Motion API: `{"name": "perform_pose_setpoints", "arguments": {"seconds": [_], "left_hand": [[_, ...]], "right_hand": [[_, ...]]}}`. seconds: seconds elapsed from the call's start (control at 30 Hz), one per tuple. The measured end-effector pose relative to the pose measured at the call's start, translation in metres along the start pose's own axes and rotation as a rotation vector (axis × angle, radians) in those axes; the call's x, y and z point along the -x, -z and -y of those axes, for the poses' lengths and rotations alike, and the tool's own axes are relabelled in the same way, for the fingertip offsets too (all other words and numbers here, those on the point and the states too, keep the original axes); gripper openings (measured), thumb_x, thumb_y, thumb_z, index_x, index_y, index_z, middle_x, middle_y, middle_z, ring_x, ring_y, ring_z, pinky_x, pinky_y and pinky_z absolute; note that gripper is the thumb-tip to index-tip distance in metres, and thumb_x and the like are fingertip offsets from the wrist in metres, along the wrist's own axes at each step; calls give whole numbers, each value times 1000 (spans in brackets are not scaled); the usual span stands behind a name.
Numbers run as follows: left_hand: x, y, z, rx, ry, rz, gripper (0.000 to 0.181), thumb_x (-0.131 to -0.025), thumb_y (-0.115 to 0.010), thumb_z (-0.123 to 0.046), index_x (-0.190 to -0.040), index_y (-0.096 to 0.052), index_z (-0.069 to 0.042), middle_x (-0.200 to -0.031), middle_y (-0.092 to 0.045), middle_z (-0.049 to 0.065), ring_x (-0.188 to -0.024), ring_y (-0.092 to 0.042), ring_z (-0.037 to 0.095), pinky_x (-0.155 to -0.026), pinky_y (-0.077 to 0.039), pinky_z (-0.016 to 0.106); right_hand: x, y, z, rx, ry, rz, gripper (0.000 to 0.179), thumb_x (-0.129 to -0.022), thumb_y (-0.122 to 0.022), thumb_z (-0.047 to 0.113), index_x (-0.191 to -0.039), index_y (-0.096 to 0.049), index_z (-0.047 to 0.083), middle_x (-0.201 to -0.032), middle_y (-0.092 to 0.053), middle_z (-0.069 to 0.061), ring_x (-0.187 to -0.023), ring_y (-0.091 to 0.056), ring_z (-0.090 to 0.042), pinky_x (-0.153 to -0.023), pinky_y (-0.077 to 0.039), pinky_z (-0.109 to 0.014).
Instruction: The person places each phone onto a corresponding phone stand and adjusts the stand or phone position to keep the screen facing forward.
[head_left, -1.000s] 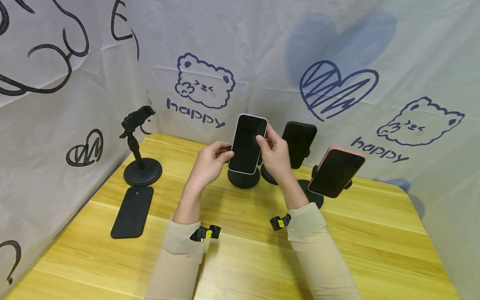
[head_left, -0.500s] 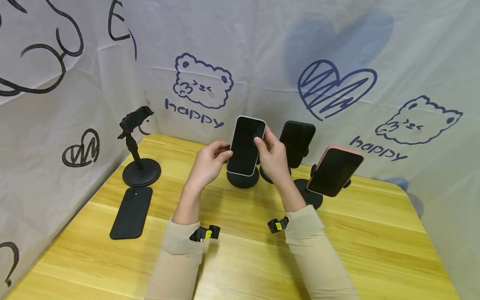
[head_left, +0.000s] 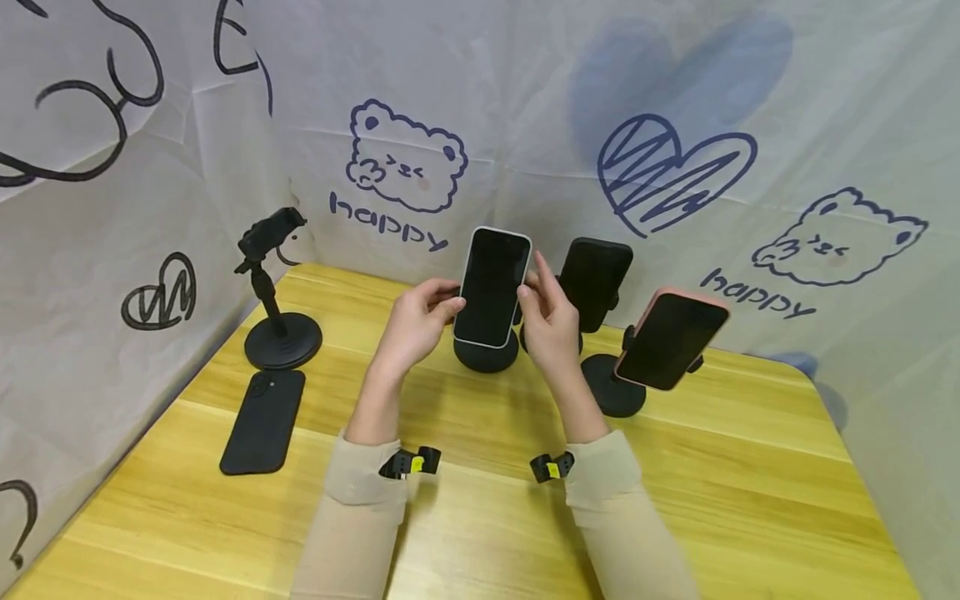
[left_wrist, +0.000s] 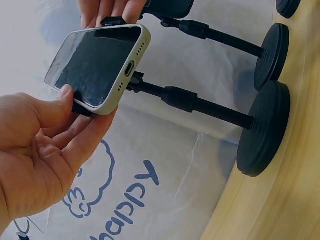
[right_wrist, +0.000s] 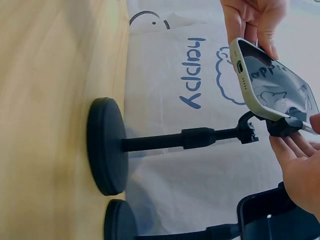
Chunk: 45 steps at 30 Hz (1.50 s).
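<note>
A smartphone [head_left: 492,287] in a pale case sits tilted in a black phone stand [left_wrist: 180,99], screen toward me. My left hand [head_left: 412,325] pinches the phone's left edge, the thumb at the front and fingers behind near the clamp. At the other edge is my right hand [head_left: 553,329], fingers fairly straight and spread beside the stand's clamp [right_wrist: 282,126]. Its thumb lies by the phone's side rather than over the screen; whether it touches is hard to tell. The stand's post is hidden behind the phone in the head view.
To the right, two more stands hold a black phone [head_left: 597,283] and a pink-cased phone [head_left: 672,342]. A bare black stand [head_left: 283,342] is at the left, with a black phone [head_left: 263,423] face down before it. Drawn-on white cloth [head_left: 525,100] borders the wooden table [head_left: 480,533].
My right thumb has moved off the screen to the phone's edge, and the right fingers have spread away. The phone tilted slightly and came back. My left hand keeps its pinch.
</note>
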<state>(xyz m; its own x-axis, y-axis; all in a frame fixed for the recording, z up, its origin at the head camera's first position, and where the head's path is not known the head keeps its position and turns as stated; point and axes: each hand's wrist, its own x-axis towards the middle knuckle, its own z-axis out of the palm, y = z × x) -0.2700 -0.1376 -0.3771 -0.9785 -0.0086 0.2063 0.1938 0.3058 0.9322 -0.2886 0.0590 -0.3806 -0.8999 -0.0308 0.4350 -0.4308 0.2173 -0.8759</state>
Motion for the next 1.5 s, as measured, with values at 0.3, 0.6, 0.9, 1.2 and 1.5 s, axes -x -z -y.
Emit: {"name": "perform_pose_setpoints", "arguments": {"seconds": [0.3,0.6,0.9,1.2,1.5], "left_hand": [[2,-2,-3,1,7,-3,33,-105,-64,-11,-135,-64,3,-123,-70,21,-112,-70,32,-96,-59,40],[6,-2,-5,-13,3,-7,34,-105,-64,-12,-135,-64,3,-126,-69,21,-115,-69,32,-100,-57,42],[12,-1,1,-85,-43,-26,39,-105,-65,-18,-140,-61,-2,-131,-67,17,-123,-64,34,-106,-52,46],[25,10,13,-149,-268,-359,38,-99,-73,-21,-131,-66,-3,-121,-63,12,-105,-67,29,-80,-58,38],[35,62,18,-205,-610,-915,28,-96,-63,-14,-119,-67,2,-110,-60,16,-91,-61,31,-71,-43,25]], "right_hand": [[20,-1,-15,-120,-21,-57,37,-105,-62,7,-141,-62,2,-138,-66,-15,-122,-65,-21,-104,-51,-24],[26,-2,-19,-122,-7,-104,28,-101,-67,4,-128,-71,-5,-121,-71,-24,-95,-64,0,-86,-53,-13],[27,1,-20,-96,-45,-70,29,-101,-68,7,-128,-71,-3,-122,-71,-21,-97,-65,-1,-88,-53,-13],[28,-1,-24,-73,-32,-66,27,-101,-69,8,-126,-73,-2,-120,-73,-19,-99,-67,-8,-86,-53,-13],[20,0,-24,-126,-25,-78,27,-100,-70,4,-125,-72,-6,-119,-72,-23,-92,-67,0,-86,-56,-16]]}}
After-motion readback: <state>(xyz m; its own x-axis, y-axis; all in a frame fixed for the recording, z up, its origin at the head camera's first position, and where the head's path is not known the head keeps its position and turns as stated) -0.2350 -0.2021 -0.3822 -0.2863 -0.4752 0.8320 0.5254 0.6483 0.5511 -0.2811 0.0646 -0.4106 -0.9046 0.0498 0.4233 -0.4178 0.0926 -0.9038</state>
